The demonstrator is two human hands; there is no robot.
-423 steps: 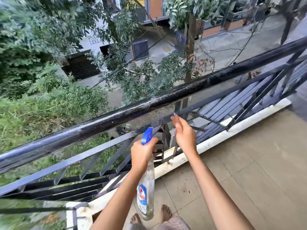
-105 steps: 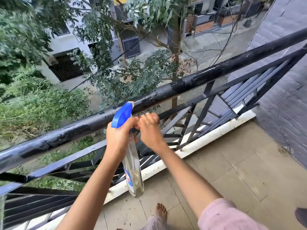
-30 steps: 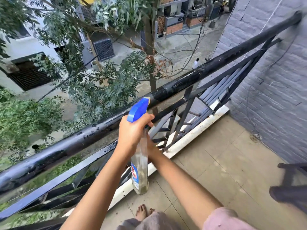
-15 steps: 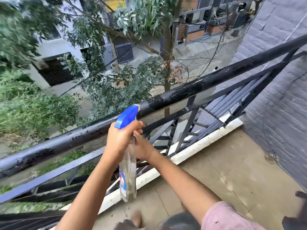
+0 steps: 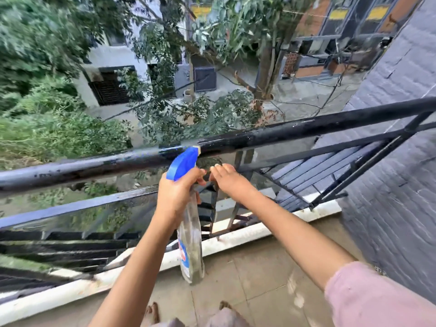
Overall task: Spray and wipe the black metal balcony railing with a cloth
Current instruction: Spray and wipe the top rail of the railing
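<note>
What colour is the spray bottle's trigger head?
Blue trigger head on a clear bottle; clearest in the head view.

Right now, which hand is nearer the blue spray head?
Left. The left hand grips the bottle at its neck, right beneath the blue spray head; the right hand sits lower, off to the head's right.

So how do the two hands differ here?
The left hand grips the spray bottle by its neck; the right hand curls beside the blue spray head, its hold unclear. The left hand stands upright; the right hand lies palm down. Both are bare, below the top rail.
</note>
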